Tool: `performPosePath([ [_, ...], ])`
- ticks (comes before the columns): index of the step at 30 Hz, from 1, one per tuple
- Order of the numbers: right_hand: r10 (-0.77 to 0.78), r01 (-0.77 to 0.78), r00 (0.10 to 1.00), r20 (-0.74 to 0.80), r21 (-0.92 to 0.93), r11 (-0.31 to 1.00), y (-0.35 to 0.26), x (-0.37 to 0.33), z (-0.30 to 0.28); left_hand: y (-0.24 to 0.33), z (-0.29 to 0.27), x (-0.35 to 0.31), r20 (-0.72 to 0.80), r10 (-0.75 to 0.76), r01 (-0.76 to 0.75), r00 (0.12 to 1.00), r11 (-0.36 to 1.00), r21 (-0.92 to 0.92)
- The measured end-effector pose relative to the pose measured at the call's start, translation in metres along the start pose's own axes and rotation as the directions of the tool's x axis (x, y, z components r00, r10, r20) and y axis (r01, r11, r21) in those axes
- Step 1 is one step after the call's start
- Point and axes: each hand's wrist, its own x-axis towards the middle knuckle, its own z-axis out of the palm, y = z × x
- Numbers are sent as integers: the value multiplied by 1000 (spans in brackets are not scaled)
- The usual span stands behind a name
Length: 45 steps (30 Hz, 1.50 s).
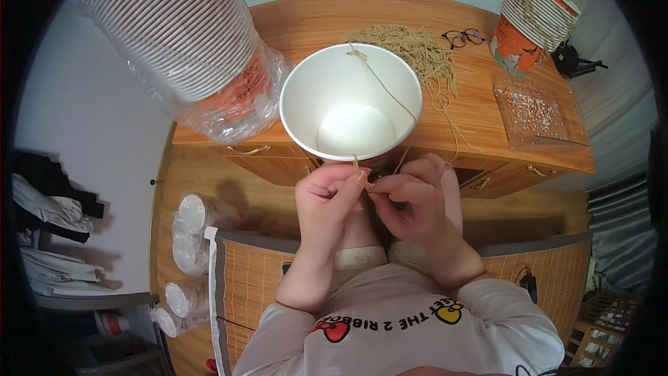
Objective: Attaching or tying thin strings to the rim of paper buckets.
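Observation:
A large white paper bucket (309, 90) stands upright in front of me at the table's near edge, its open mouth facing up. A tan cord (388, 90) is fixed at its far rim and hangs over the inside to the right rim. Just below the near rim, my left hand (328, 198) pinches a short loop of cord (356, 162) between thumb and forefinger. My right hand (412, 198) is closed beside it, its fingertips meeting the left ones on the cord. Exactly how the strands cross is hidden by the fingers.
On the wooden table (480, 63) lie a heap of tan cords (410, 45), glasses (463, 37) and a clear tray of small beads (511, 129). A bagged stack of buckets (188, 42) leans at left; another stack (532, 21) stands back right. Wrapped white containers (191, 237) stand on the floor.

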Motion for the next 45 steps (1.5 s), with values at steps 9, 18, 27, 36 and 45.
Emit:
performPosePath([
  [9,161,-144,982,101,-154,977,6,15,-37,9,1,-13,-60,82,-77,995,993,88],
  [18,412,-426,900,145,503,752,62,15,-81,29,13,-28,465,413,-606,783,675,420],
  [27,471,-593,774,424,221,775,37,51,-144,67,-2,-9,837,234,-837,494,388,386],
  [36,277,-258,811,-515,110,960,166,222,-311,323,-57,114,874,444,-428,197,-763,484],
  [45,518,-490,813,-268,-795,357,256,301,-362,405,-83,215,715,618,-200,327,-694,692],
])
